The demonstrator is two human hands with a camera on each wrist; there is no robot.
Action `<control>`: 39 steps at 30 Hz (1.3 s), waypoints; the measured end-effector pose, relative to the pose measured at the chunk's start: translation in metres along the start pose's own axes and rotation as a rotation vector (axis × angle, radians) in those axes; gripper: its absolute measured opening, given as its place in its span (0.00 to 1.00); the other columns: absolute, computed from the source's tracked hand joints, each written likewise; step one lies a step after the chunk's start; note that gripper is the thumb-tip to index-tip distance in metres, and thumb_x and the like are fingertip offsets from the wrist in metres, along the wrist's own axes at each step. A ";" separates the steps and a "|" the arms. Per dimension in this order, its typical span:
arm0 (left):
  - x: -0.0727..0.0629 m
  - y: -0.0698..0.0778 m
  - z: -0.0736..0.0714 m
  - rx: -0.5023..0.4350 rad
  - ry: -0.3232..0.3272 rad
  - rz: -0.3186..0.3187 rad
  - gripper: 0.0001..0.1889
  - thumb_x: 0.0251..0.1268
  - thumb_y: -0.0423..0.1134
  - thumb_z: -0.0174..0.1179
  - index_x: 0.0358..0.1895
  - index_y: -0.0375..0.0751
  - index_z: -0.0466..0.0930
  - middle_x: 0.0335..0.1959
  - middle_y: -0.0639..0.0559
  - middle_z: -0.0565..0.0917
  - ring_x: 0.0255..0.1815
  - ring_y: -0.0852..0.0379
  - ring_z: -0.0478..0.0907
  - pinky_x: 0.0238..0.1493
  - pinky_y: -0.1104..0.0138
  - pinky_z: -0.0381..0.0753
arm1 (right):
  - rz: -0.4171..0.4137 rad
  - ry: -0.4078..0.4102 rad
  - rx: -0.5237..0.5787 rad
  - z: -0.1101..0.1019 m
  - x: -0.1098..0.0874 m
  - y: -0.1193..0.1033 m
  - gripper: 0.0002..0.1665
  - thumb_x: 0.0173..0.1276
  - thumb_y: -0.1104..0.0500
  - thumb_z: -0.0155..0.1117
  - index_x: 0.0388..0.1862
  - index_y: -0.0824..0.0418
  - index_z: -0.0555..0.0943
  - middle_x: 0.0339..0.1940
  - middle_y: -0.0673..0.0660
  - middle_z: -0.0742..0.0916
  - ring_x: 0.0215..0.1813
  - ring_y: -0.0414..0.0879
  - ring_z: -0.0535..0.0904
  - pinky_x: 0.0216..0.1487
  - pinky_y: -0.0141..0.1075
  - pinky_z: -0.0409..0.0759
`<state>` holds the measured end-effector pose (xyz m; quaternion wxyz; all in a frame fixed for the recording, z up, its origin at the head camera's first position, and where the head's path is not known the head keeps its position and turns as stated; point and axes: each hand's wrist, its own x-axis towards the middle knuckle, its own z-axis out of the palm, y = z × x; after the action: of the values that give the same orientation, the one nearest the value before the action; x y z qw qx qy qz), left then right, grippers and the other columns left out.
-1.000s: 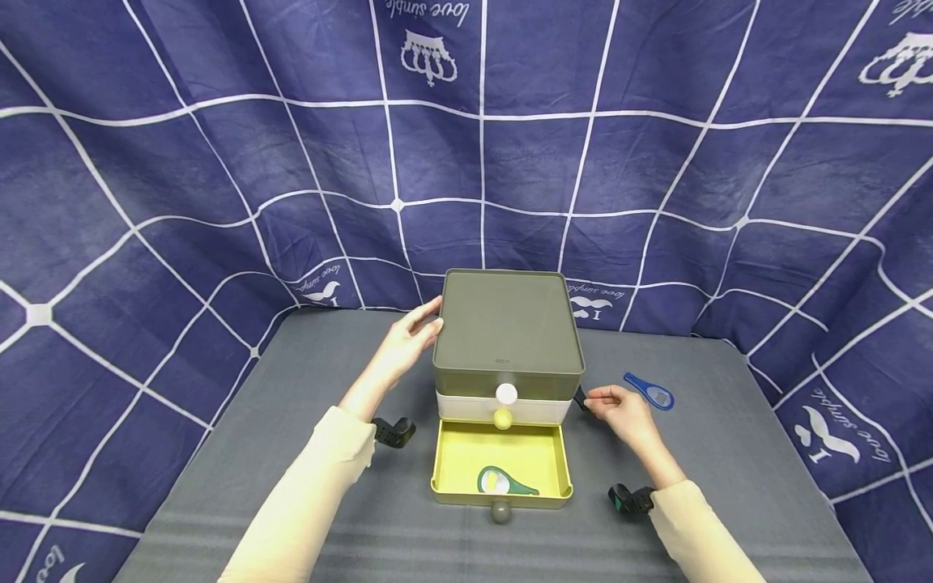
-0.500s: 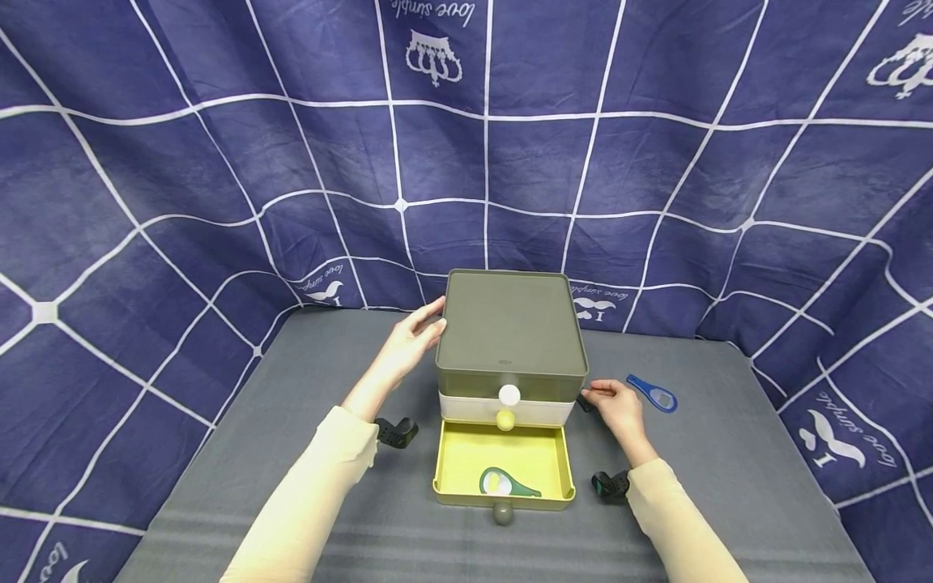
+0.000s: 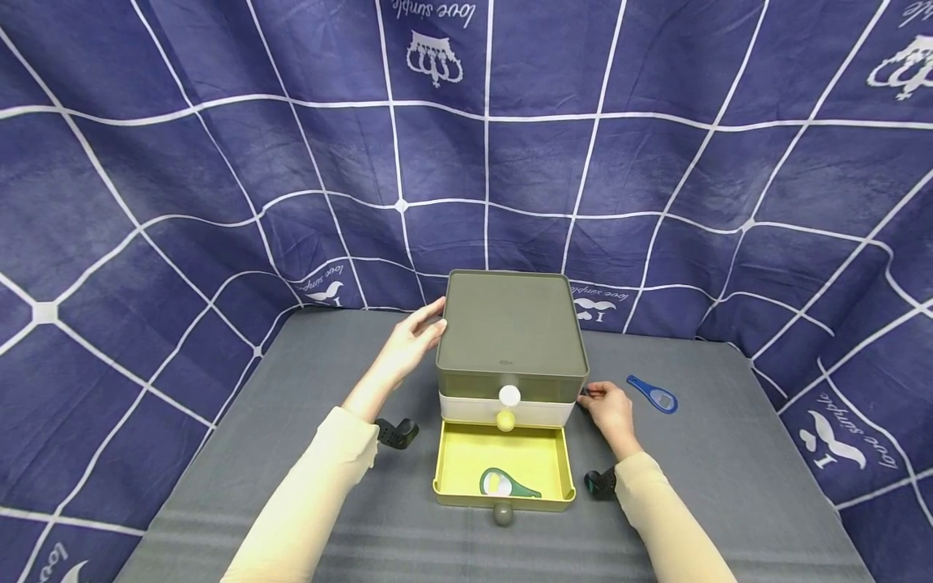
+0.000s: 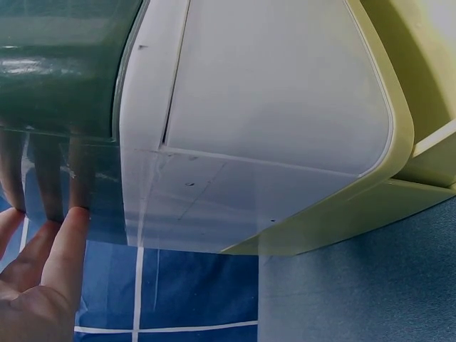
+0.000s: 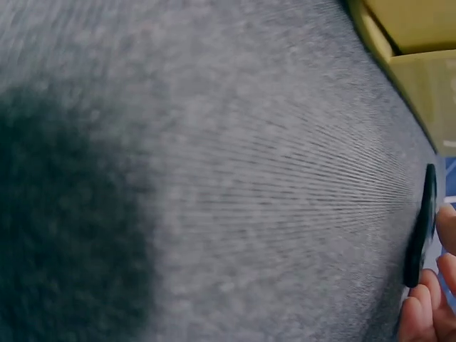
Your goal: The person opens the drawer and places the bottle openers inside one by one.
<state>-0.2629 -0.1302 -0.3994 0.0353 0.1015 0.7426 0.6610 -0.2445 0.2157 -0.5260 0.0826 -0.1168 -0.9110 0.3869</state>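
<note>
A drawer box (image 3: 514, 324) with an olive top and a white middle tier (image 3: 466, 409) stands mid-table. Its bottom yellow drawer (image 3: 466, 453) is pulled out, with a green round-headed, tapered item (image 3: 517, 488) lying inside. My left hand (image 3: 408, 344) rests its fingertips against the box's left side; in the left wrist view the fingers (image 4: 65, 249) touch the dark green wall. Low beside the box's right side, my right hand (image 3: 611, 409) pinches a thin black object (image 5: 422, 231), whose kind I cannot tell. Most of that object is hidden in the head view.
A blue paddle-shaped item (image 3: 652, 394) with a small window lies right of my right hand. White, yellow and grey round knobs, such as the grey one (image 3: 503, 513), stick out of the drawer fronts. A blue curtain (image 3: 328, 146) hangs behind the grey table (image 3: 306, 380).
My right hand has shifted slightly left, closer to the box, and taken hold of the thin black object. The left hand and open drawer stay in place.
</note>
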 end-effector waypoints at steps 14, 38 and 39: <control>0.000 0.001 0.000 0.000 0.000 0.002 0.27 0.77 0.36 0.50 0.75 0.41 0.61 0.75 0.42 0.64 0.72 0.41 0.67 0.71 0.52 0.70 | -0.003 -0.056 -0.036 -0.001 -0.002 -0.004 0.19 0.56 0.67 0.71 0.47 0.75 0.81 0.43 0.70 0.87 0.48 0.63 0.83 0.54 0.53 0.79; -0.001 0.001 0.000 -0.003 0.003 -0.004 0.27 0.77 0.36 0.50 0.75 0.41 0.61 0.75 0.41 0.65 0.72 0.42 0.67 0.71 0.53 0.70 | 0.097 -0.183 -0.058 -0.019 -0.010 -0.003 0.14 0.57 0.58 0.73 0.33 0.66 0.80 0.27 0.56 0.85 0.32 0.47 0.77 0.31 0.34 0.71; -0.001 0.001 0.000 -0.004 0.001 -0.003 0.27 0.77 0.36 0.50 0.75 0.41 0.61 0.75 0.41 0.65 0.72 0.42 0.67 0.71 0.53 0.70 | 0.099 -0.188 -0.042 -0.021 -0.011 -0.002 0.14 0.58 0.58 0.73 0.33 0.67 0.80 0.26 0.55 0.85 0.30 0.44 0.78 0.30 0.33 0.71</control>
<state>-0.2618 -0.1299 -0.3980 0.0358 0.1000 0.7414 0.6626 -0.2293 0.2261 -0.5106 -0.0249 -0.1263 -0.9157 0.3807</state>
